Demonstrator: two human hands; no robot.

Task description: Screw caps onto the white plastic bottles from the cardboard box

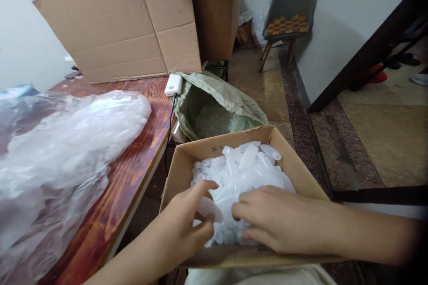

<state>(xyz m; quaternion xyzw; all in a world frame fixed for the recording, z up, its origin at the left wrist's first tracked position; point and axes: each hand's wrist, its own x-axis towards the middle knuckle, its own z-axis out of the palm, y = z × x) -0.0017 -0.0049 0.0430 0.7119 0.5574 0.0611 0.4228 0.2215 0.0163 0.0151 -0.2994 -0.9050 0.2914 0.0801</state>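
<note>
In front of me an open cardboard box [302, 169] holds a heap of translucent white plastic tubes [230, 178], long ones on top and short ones at the left and front. Over the box's left side, my left hand [192, 216] is closed around a short, wide translucent plastic tube [210, 209], thumb and fingers on either side of it. My right hand [267, 218] reaches in from the right, palm down, fingers bent and apart, touching the pile. Its fingertips are partly hidden among the pieces, and I see nothing gripped in it.
Beyond the box stands an open green woven sack [230, 93] with pale pieces inside. A red-brown wooden table [133, 151] at left carries a large clear plastic bag [83, 129], a white device with a cable [174, 84] and a big carton [117, 22]. Farther back is a grey chair [290, 0].
</note>
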